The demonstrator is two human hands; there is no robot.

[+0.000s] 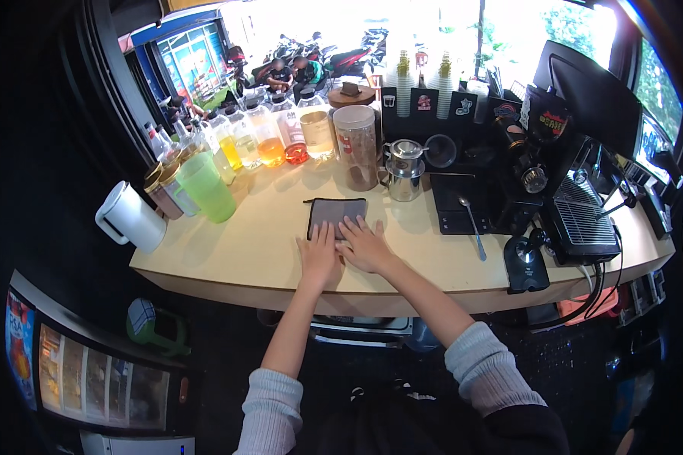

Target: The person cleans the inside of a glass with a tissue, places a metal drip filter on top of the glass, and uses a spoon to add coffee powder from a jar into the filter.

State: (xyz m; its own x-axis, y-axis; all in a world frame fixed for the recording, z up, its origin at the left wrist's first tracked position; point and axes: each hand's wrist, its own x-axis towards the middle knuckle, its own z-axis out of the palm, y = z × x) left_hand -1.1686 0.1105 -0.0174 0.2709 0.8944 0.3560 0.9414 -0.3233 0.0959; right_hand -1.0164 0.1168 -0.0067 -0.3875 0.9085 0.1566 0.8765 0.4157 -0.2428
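A folded grey cloth [337, 211] with a dark edge lies flat on the pale wooden counter [256, 244]. My left hand [320, 253] is palm down with its fingertips on the cloth's near edge. Beside it, my right hand [366, 245] is spread flat, its fingertips over the near right corner. Neither hand grips anything, and the fingers hide part of the cloth. Behind the cloth stand a clear canister of brown powder [357, 156] and a metal drip coffee filter on a cup [405, 173].
On the left are a white kettle [139, 219], a green pitcher [208, 187] and several syrup bottles [270, 142]. To the right, a spoon [473, 230] lies across a black scale [449, 210], near a tamping stand [525, 264] and an espresso machine [583, 219]. Cup stacks [404, 94] stand behind.
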